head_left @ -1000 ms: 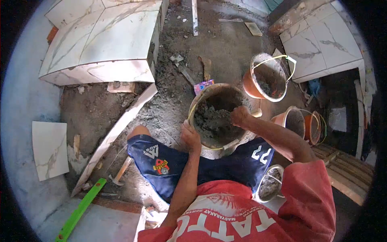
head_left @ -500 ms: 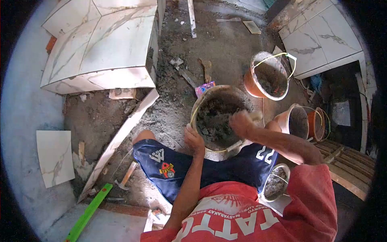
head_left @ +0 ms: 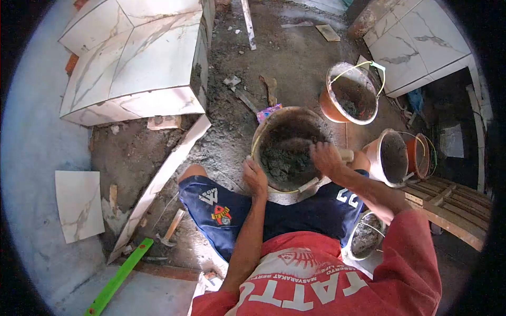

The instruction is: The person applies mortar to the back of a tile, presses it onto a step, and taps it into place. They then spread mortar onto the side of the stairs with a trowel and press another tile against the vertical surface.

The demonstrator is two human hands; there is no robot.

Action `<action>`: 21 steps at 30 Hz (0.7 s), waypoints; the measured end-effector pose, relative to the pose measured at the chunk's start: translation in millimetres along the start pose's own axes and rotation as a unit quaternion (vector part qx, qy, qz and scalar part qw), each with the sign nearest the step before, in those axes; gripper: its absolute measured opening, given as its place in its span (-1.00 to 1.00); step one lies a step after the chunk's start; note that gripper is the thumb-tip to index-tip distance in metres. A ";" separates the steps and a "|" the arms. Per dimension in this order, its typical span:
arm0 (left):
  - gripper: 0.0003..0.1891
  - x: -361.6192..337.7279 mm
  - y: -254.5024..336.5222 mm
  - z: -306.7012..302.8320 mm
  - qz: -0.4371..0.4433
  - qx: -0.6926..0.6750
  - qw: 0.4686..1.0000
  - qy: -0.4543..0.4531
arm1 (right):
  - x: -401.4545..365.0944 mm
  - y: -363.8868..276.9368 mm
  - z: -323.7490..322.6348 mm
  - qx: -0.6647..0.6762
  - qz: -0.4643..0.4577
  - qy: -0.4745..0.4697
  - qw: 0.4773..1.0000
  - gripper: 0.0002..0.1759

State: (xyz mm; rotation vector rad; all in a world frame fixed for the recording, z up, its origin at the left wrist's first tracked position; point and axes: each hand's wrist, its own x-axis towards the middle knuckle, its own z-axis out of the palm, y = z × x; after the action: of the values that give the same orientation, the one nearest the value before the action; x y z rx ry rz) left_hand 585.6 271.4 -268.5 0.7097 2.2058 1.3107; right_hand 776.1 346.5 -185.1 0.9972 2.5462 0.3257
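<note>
Left hand clamps the mortar bucket at its near rim; right hand, grip wrapping a pale handle, inside.

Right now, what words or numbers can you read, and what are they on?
"22": dark blue shorts, right leg.
"MOST": same shorts, left leg.
"TATT", cut off: red shirt.
"MASYARAKAT": shirt's small line, rest blurred.
Shorts badge lettering: too small to read.

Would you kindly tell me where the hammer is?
In the head view, the hammer lies at the person's left, between the blue shorts and the green level.
</note>
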 end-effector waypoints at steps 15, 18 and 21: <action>-0.61 -7.2 8.5 1.5 -0.005 0.015 1.000 0.026 | -2.0 -25.3 -15.3 0.206 -0.113 -0.136 0.963 -0.76; -0.60 -6.0 2.9 5.9 0.028 0.040 0.997 0.064 | -7.6 -8.7 -20.8 0.309 -0.022 -0.150 0.939 -0.69; -0.59 -4.9 3.9 -1.6 0.030 0.050 0.998 0.027 | -3.1 11.3 -25.4 0.384 0.034 -0.312 0.868 -0.54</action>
State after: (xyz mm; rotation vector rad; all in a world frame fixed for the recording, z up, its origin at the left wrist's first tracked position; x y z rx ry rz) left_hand 589.0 268.8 -263.7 0.7907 2.3245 1.2694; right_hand 774.0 350.6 -157.5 1.1877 2.0071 -0.9306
